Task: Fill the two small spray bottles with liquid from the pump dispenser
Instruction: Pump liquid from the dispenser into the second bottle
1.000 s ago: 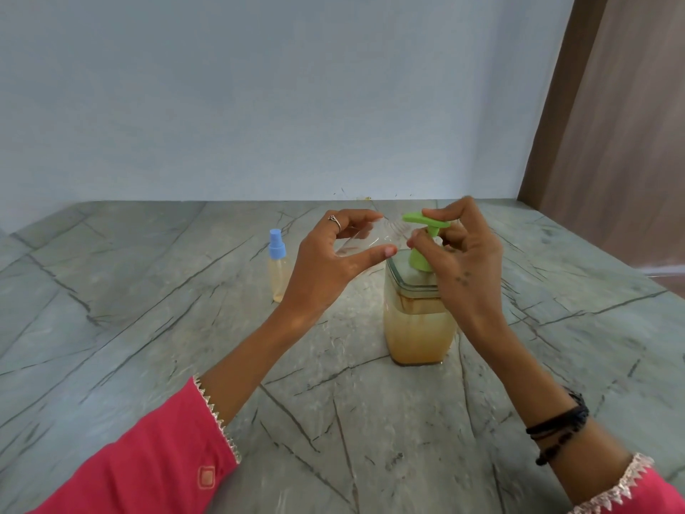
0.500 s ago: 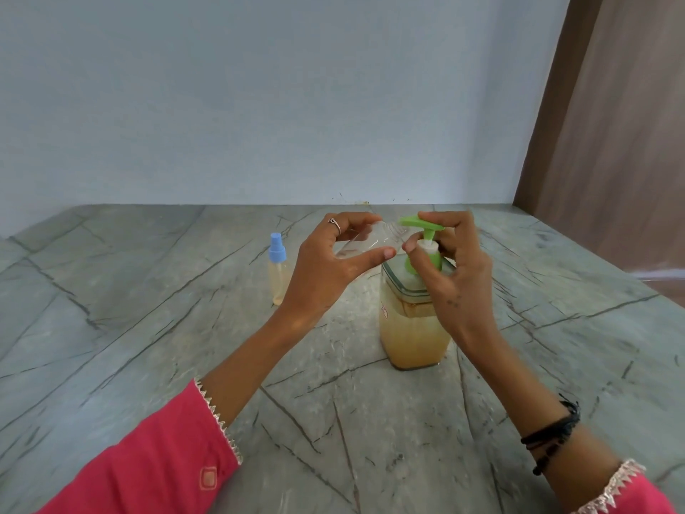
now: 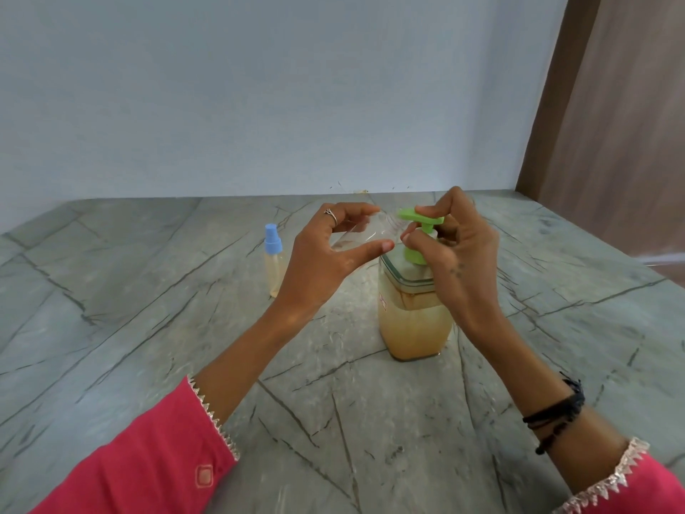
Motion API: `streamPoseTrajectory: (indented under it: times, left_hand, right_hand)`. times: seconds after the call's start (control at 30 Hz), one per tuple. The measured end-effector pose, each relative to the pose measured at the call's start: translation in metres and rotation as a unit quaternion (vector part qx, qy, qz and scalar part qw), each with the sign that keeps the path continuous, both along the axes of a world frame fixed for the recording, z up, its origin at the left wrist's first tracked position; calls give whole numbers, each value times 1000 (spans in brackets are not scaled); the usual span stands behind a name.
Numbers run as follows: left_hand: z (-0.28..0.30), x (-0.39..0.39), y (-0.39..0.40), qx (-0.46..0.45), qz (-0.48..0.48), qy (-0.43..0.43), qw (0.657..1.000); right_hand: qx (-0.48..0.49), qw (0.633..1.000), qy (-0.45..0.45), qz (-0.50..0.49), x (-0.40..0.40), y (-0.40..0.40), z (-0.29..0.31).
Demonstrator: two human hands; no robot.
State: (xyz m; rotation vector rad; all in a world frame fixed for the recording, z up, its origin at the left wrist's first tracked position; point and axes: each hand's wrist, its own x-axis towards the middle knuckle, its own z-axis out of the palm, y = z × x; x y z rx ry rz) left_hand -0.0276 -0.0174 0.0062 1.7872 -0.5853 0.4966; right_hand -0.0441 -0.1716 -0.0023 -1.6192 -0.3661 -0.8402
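A square clear pump dispenser (image 3: 413,320) with amber liquid and a green pump head (image 3: 420,218) stands on the stone counter. My left hand (image 3: 326,261) holds a small, clear, uncapped spray bottle (image 3: 365,231) tilted, its mouth at the green spout. My right hand (image 3: 456,250) curls round the pump head, fingers on top, thumb below by the neck. A second small spray bottle (image 3: 273,263) with a blue cap and pale yellow liquid stands upright to the left, apart from both hands.
The grey veined stone counter (image 3: 148,328) runs back to a pale blue wall (image 3: 259,105). A brown wooden panel (image 3: 611,124) rises at the right, beyond the counter's right edge.
The pump head went down half a second ago under my right hand and stands raised again now. My left hand kept the clear bottle at the spout.
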Motion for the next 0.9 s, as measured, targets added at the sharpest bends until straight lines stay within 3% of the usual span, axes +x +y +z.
streamPoseTrajectory:
  times: [0.13,0.4,0.9]
  left_hand:
    - [0,-1,0,-1,-2,0,1000]
    - [3,-3,2,-10,-1,11,1000]
    - [-2,2,1,-3,10,16,1000]
  right_hand:
    - [-25,999,-16,-26,0,0,-3]
    - [-120,972,-139,-150,2,1,-13]
    - [-110,973,-131,-156,6,1,-2]
